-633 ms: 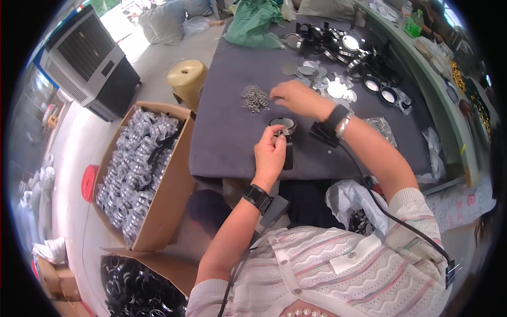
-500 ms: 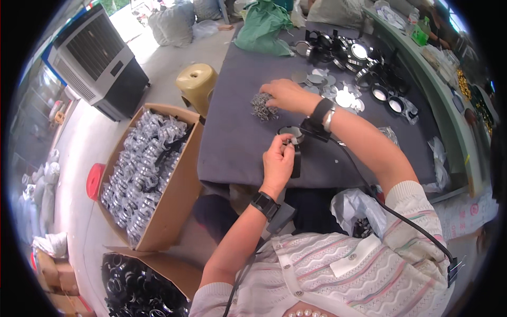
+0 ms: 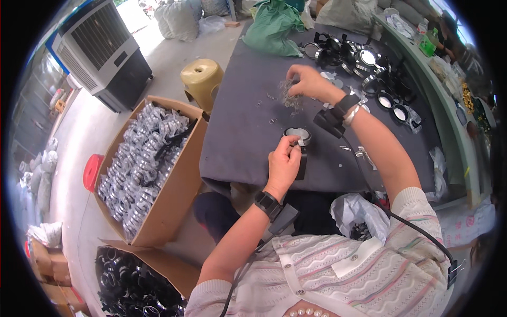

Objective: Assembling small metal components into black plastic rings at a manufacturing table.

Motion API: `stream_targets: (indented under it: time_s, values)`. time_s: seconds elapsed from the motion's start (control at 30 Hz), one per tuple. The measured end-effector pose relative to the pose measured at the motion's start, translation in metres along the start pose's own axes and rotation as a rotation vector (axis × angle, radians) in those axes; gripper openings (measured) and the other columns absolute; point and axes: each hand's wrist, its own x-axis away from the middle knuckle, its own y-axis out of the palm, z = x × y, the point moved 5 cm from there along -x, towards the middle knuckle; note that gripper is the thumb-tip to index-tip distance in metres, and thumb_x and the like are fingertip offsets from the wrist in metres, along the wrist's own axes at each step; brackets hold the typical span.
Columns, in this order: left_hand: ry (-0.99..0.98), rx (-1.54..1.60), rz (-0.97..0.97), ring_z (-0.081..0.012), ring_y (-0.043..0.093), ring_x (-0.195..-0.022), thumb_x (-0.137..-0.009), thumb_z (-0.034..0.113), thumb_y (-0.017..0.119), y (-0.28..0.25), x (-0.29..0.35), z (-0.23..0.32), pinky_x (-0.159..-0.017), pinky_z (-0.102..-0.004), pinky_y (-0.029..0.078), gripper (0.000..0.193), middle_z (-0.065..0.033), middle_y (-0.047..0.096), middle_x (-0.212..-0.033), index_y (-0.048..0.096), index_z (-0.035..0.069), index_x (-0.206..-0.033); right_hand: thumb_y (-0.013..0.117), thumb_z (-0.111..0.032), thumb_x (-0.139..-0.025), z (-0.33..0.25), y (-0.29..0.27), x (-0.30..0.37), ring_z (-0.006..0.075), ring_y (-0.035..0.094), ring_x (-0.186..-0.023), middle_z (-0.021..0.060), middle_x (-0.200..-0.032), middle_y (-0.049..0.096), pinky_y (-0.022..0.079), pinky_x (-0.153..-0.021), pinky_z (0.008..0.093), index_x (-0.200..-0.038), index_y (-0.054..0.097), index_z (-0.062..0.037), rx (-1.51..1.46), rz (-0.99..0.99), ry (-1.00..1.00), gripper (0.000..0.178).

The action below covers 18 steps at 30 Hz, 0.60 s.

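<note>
My left hand [image 3: 283, 161] grips a small black round mirror frame [image 3: 299, 136] with a handle, held just above the dark grey table [image 3: 237, 137]. My right hand [image 3: 310, 83] is raised farther back over the table, fingers pinched on a tangled clump of small metal clips [image 3: 290, 98] that hangs from it. A few loose clips [image 3: 271, 97] lie scattered on the cloth nearby. Round mirror discs [image 3: 331, 76] lie behind my right hand.
Black framed mirrors [image 3: 369, 68] are piled at the table's back right, beside a green bag [image 3: 272, 29]. A cardboard box of wrapped silver parts [image 3: 142, 158] stands left, a box of black frames [image 3: 132, 285] below it. A yellow stool [image 3: 200, 76] and an air cooler [image 3: 100, 47] stand farther left.
My right hand closed on the pile of metal clips and lifted it off the table, scattering a few. My left hand kept hold of the black frame.
</note>
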Motion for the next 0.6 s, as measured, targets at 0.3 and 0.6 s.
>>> stream_targets:
  time_s: [0.3, 0.6]
  values:
    - [0.014, 0.026, -0.001, -0.0031, 0.035, -0.055, -0.087, 0.004, 0.053, 0.004, 0.001, -0.003, -0.054, -0.0203, 0.036, 0.015, 0.0052, 0.038, -0.057, 0.06, 0.003, -0.1, 0.065, -0.005, -0.067, 0.017, -0.004, 0.014, 0.0161, 0.055, -0.078, 0.0058, -0.082, 0.059, 0.045, -0.067, 0.0297, -0.094, 0.061, -0.0008, -0.067, -0.062, 0.09, 0.027]
    - [-0.004, 0.028, 0.031, -0.0041, 0.045, -0.059, -0.088, 0.004, 0.052, -0.006, -0.006, -0.006, -0.058, -0.0214, 0.041, 0.014, 0.0016, 0.051, -0.06, 0.059, 0.003, -0.1, 0.068, -0.012, -0.069, -0.032, 0.085, -0.012, 0.0338, 0.063, -0.084, 0.0166, -0.089, 0.065, 0.049, -0.074, 0.0412, -0.09, 0.066, -0.0017, 0.401, -0.447, -0.336, 0.024]
